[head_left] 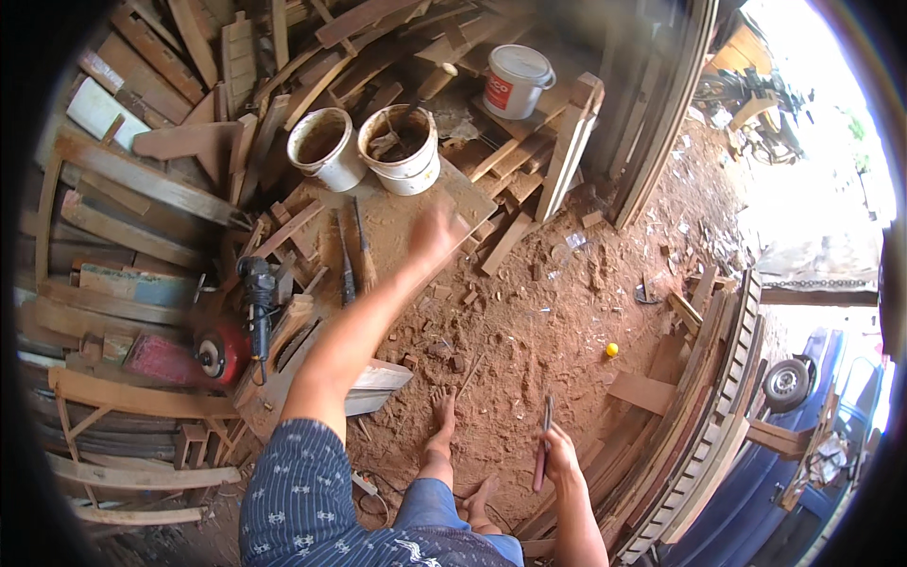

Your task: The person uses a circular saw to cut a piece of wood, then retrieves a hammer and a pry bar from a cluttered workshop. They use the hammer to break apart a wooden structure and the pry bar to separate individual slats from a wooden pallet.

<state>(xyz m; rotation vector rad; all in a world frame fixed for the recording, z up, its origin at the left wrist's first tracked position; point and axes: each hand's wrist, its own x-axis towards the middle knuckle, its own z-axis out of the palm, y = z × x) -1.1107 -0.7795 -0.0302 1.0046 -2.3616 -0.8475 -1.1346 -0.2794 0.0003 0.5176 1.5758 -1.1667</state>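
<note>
A person's right hand (pixel 559 455), its fingers closed around one slim hand tool (pixel 540 465) with a grey metal end and a dark reddish handle, holds it upright above a dusty brown floor (pixel 520 350). That floor lies open between the worktop (pixel 378 222) and a long stack of boards (pixel 694 416) on the right, its surface lumpy and strewn with wood scraps and one small yellow ball (pixel 612 350).

The left hand (pixel 437 234) reaches out near the worktop's right edge, too blurred to tell how far it is open or whether it grips anything. To its left, two slender tools, one dark-handled (pixel 346 269) and one wooden-handled (pixel 364 255), lie side by side; beyond the worktop's left edge sits one power tool (pixel 257 302) with a round red disc (pixel 219 352).

Farther back stand two round, brown-stained white buckets (pixel 412 177), a wooden handle (pixel 437 81) rising from one. A third, lidded white bucket (pixel 520 90) rests on rough timber behind.
</note>
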